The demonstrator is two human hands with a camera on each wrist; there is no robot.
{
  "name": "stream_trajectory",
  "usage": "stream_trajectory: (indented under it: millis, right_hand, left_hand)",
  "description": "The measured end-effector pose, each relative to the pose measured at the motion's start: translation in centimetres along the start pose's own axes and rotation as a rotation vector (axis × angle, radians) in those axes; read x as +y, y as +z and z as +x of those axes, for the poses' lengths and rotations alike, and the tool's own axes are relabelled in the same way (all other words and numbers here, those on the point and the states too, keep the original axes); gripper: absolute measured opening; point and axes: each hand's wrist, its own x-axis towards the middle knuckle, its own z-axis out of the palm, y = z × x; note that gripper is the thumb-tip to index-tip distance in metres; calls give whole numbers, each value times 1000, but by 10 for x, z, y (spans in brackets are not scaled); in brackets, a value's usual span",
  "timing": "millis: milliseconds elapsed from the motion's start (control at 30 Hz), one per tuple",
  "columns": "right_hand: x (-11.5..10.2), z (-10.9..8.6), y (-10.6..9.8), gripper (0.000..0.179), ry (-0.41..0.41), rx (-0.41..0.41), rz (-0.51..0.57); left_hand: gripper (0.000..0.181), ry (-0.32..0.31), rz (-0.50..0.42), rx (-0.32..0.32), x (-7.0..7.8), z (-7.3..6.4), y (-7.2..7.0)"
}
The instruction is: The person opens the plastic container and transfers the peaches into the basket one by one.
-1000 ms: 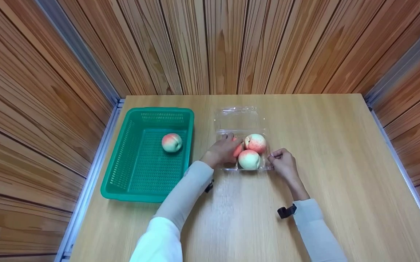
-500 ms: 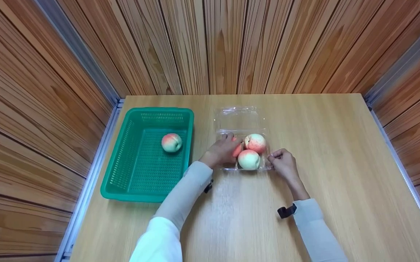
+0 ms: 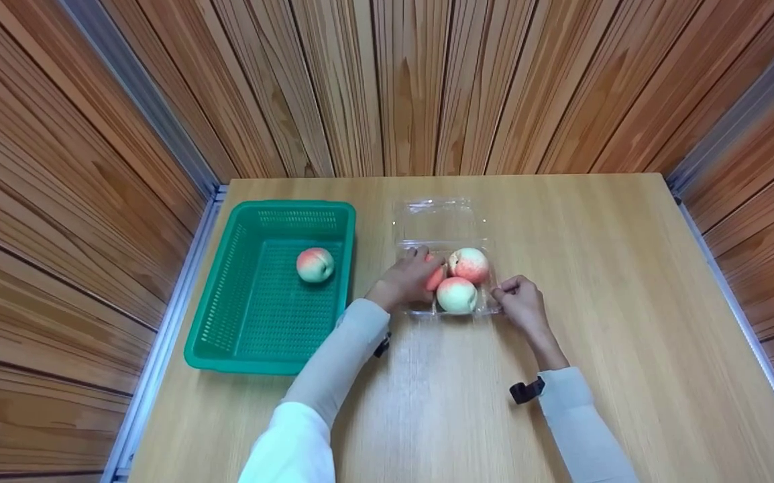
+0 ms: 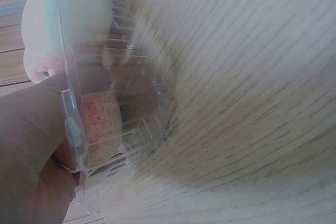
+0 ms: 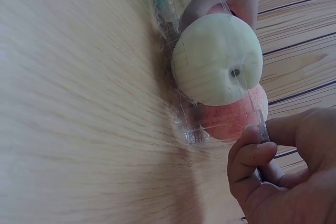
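A clear plastic clamshell box (image 3: 440, 218) lies on the table with its lid folded back, away from the person. My left hand (image 3: 406, 276) reaches into its left side, thumb and fingers around a pink peach (image 4: 100, 124) that it partly covers. Two pale peaches with red blush fill the right side: a rear peach (image 3: 469, 264) and a front peach (image 3: 457, 295). At the box's right edge, my right hand (image 3: 522, 300) pinches the plastic rim (image 5: 262, 124) between thumb and forefinger.
Left of the box stands a green plastic basket (image 3: 246, 365) with one peach (image 3: 315, 265) inside. Wood-patterned panels (image 3: 414, 87) rise behind the table (image 3: 601, 268) and along both sides.
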Motion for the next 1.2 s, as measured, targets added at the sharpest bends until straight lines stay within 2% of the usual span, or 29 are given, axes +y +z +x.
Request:
stream_trajectory:
  millis: [133,367,533,767,1200]
  right_hand:
    - [0,0,0,16,1,4,9]
    - [1,-1,0,15,-7,14,31]
    - [1,-1,1,14,-2,8,30]
    - [1,-1,1,14,-15,12,52]
    - [1,-1,2,15,-1,11,47]
  left_hand:
    - [75,-11,-21,3,0,-2,-1]
    - [70,1,11,16,-1,-1,-2]
    - [72,2,10,15,-2,-2,-3]
    - [67,16,69,35,-3,-1,-4]
    - [70,1,53,32,-3,-3,-5]
